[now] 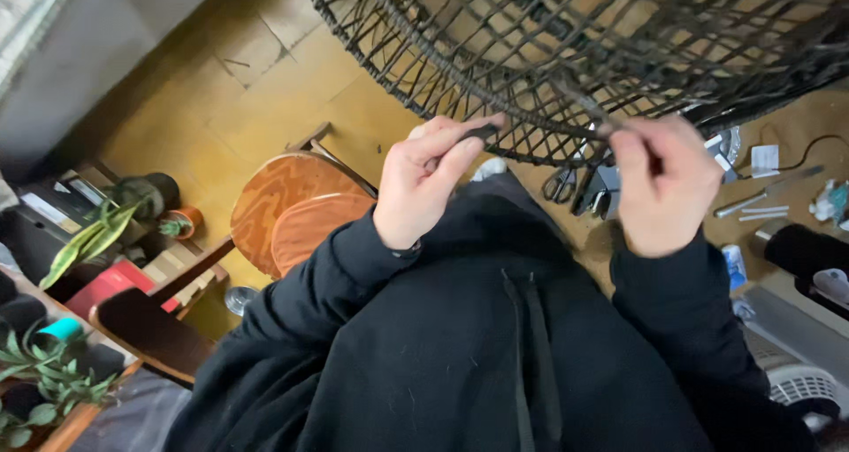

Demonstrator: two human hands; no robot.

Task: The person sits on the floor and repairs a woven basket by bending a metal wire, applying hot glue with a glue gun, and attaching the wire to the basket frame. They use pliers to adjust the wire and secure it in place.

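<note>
both hands point(433, 178) pinch blurred cord, basket point(619, 54) cropped.

Woven basket point(619, 45) of dark, matt cord over a thin metal frame. Black strand point(482, 134), matt, pinched in fingers. Hoodie point(478, 346) of soft matt black cloth. Stool point(292, 209) of grained, slightly glossy wood. Scissors point(559, 187) of shiny metal.

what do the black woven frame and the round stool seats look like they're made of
The woven frame looks like dark cord or synthetic rattan laced over a stiffer rim, matte with an open lattice; which one is unclear. The round stool seats look like varnished wood or plywood, with reddish-brown visible grain and a slight sheen.
</note>
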